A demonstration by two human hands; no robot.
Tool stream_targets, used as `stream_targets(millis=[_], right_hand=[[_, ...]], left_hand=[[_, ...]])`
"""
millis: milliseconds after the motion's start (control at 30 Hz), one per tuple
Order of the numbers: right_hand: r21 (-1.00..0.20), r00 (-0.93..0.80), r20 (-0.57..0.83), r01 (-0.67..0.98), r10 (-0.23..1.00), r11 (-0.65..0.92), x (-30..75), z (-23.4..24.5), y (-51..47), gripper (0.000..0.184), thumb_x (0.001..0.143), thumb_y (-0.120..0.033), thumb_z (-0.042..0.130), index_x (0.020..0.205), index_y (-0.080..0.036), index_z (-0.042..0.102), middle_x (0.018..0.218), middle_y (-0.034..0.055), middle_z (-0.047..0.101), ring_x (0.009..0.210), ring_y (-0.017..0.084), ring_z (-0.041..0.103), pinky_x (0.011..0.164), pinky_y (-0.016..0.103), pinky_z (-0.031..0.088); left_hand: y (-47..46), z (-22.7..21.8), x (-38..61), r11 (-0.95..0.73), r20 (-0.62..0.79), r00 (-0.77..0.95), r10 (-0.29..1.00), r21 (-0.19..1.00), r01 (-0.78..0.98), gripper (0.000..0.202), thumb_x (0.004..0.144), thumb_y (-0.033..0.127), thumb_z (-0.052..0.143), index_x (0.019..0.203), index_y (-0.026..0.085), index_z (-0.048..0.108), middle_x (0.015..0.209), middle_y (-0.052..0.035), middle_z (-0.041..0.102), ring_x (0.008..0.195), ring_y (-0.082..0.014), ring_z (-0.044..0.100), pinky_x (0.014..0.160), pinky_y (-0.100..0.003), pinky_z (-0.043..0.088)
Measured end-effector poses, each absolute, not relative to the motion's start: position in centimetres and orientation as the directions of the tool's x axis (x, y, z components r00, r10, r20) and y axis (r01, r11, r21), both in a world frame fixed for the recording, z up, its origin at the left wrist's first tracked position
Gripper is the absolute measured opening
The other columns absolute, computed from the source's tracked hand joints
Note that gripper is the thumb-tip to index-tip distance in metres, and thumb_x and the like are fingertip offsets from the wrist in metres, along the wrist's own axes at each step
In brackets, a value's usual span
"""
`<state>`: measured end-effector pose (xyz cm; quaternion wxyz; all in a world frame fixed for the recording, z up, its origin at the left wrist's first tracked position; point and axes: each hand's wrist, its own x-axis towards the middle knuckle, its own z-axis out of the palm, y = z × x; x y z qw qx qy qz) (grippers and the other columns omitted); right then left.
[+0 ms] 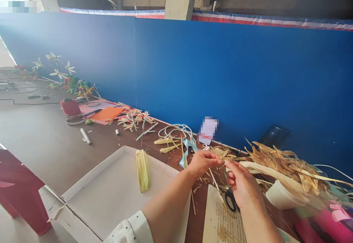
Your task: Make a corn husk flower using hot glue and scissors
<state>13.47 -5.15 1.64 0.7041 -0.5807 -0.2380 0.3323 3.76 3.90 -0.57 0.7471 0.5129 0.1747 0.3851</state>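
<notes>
Two bare hands, the left and the right, meet at their fingertips, each pinching one small husk piece above the brown table. Its pale tips fan upward and away from the person; fingers cover its lower part, so its long axis cannot be told. Left of the left forearm, one shallow white box contains one yellow-green husk strip, its length running away from the person. Right of the right hand, one paper cup tilts beside a husk pile, its inside hidden. Beyond the left hand lie two rolled husks.
</notes>
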Motion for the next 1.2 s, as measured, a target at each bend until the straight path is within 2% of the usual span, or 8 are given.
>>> stream_targets(millis=[300, 633, 867, 1200], right_hand=[[-0.982, 0.689, -0.062, -0.172, 0.722, 0.079, 13.4, 1.5, -5.2, 0.036, 0.053, -0.036, 0.082, 0.081, -0.017, 0.068, 0.058, -0.005, 0.049, 0.05, 0.005, 0.032, 0.04, 0.014, 0.024], [-0.983, 0.7, -0.054, -0.161, 0.712, 0.084, 13.3, 1.5, -5.2, 0.038, 0.051, -0.035, 0.083, 0.081, -0.016, 0.069, 0.063, -0.0027, 0.052, 0.053, 0.006, 0.033, 0.039, 0.014, 0.024], [-0.994, 0.721, -0.036, -0.098, 0.692, 0.05, 13.4, 1.2, -5.2, 0.039, 0.053, -0.04, 0.08, 0.083, -0.017, 0.07, 0.06, -0.0034, 0.052, 0.052, 0.006, 0.035, 0.039, 0.016, 0.026], [-0.998, 0.757, 0.057, 0.031, 0.651, 0.051, 14.0, 0.3, -4.9, 0.043, 0.052, -0.046, 0.078, 0.083, -0.017, 0.071, 0.062, 0.0006, 0.061, 0.048, 0.01, 0.043, 0.038, 0.022, 0.029]], left_hand=[[3.7, -0.2, 3.7, 0.168, 0.126, 0.626, 0.77, 0.906, -0.389, 0.042, 0.044, 0.044, 0.082, 0.068, 0.012, 0.068, 0.063, -0.0011, 0.06, 0.059, -0.0095, 0.048, 0.063, -0.026, 0.037], [4.0, -0.7, 4.0, 0.102, 0.152, 0.601, 0.784, 0.925, -0.366, 0.036, 0.048, 0.04, 0.08, 0.068, 0.012, 0.068, 0.064, -0.0023, 0.062, 0.06, -0.0102, 0.049, 0.062, -0.025, 0.038], [3.8, -0.6, 4.0, 0.079, 0.156, 0.587, 0.794, 0.932, -0.355, 0.038, 0.047, 0.042, 0.08, 0.068, 0.012, 0.068, 0.061, -0.0015, 0.061, 0.057, -0.0098, 0.049, 0.059, -0.024, 0.038], [3.8, -0.9, 4.4, 0.058, 0.164, 0.554, 0.816, 0.931, -0.36, 0.031, 0.052, 0.037, 0.078, 0.066, 0.012, 0.067, 0.059, -0.0005, 0.059, 0.056, -0.0089, 0.048, 0.059, -0.024, 0.039]])
